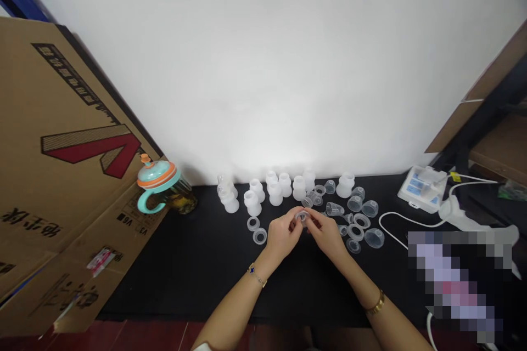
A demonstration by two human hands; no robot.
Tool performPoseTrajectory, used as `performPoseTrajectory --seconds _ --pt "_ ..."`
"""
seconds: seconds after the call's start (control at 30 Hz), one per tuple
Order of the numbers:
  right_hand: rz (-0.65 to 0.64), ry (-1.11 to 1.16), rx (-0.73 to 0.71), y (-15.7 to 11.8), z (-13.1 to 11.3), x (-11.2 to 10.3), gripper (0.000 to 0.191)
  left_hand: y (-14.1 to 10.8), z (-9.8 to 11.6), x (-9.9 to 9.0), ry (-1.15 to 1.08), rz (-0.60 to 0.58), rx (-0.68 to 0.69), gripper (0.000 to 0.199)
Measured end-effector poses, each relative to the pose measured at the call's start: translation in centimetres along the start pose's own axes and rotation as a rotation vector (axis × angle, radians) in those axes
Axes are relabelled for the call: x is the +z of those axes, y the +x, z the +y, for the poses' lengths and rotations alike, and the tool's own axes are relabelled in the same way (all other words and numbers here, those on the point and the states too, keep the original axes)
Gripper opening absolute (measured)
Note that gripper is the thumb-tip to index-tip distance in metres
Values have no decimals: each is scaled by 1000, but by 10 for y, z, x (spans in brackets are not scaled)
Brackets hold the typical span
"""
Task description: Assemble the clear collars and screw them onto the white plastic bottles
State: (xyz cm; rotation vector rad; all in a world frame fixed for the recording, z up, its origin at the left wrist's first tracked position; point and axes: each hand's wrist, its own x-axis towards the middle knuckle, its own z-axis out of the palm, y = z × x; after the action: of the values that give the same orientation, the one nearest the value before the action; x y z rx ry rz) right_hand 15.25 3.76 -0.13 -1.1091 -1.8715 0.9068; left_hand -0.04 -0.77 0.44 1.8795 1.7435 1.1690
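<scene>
My left hand (285,235) and my right hand (326,235) meet over the middle of the black table. Between their fingertips they pinch a small translucent bottle ring (303,217); a smaller raised shape shows at its centre, too small to make out. Two similar rings lie left of my left hand, one being this loose ring (259,236). Close to my right hand are a clear ribbed cone-shaped piece (335,209), more rings (355,232) and several clear domed caps (374,238). Behind both hands stand several small white bottles (275,193), with no caps on those whose tops show.
A teal and orange lidded jug (164,189) with dark liquid stands at the left, against a large cardboard box (78,175). At the right lie a white box with blue labels (424,189), a white cable (391,214) and a white handheld device (473,222). A white wall rises behind.
</scene>
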Motion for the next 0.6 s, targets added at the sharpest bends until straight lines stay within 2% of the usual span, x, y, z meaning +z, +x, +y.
performPoseTrajectory --seconds 0.43,0.6 --pt "-33 53 -13 2 3 -1 38 -1 -1 2 46 20 33 33" --pt "-37 31 -19 2 2 -1 38 -1 -1 3 68 41 9 24"
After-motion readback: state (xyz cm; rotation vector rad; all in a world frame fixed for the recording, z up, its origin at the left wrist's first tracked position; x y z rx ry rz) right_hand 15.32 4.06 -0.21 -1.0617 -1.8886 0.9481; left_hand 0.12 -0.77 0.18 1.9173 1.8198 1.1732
